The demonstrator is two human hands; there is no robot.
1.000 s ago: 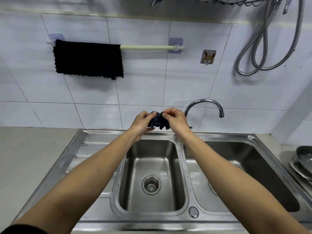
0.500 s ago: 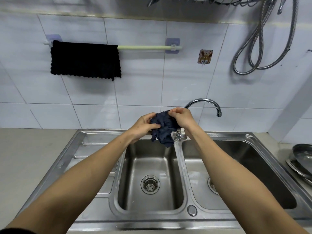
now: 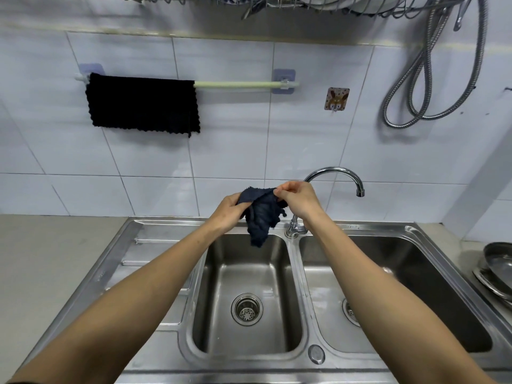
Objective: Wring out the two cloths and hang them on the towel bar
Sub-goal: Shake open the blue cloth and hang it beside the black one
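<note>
Hands meet above the far rim of the left sink basin [image 3: 246,275], both holding one dark blue cloth [image 3: 260,214]. The left hand [image 3: 228,210] has its fingers closed on the cloth's left part, and the right hand [image 3: 297,200] pinches an upper edge between thumb and fingers [image 3: 279,189], so both hands grip the same cloth. The cloth is partly opened out: its top edge spans between the two hands and a crumpled corner hangs down toward the basin without touching it. The tap [image 3: 332,178] arches just right of the right hand, its base standing on the divider between the two basins, and its spout ends over the right basin [image 3: 415,273].

On the tiled wall far and to the left, a black cloth [image 3: 142,103] hangs draped over the left part of the pale green towel bar [image 3: 243,84], leaving the bar's right part bare. A small decorated hook [image 3: 336,98] is stuck to the wall right of the bar, and a coiled metal hose [image 3: 415,87] hangs further right. Grey bench [image 3: 50,261] lies left of the sink, and metal dishes [image 3: 496,267] sit at the right edge
</note>
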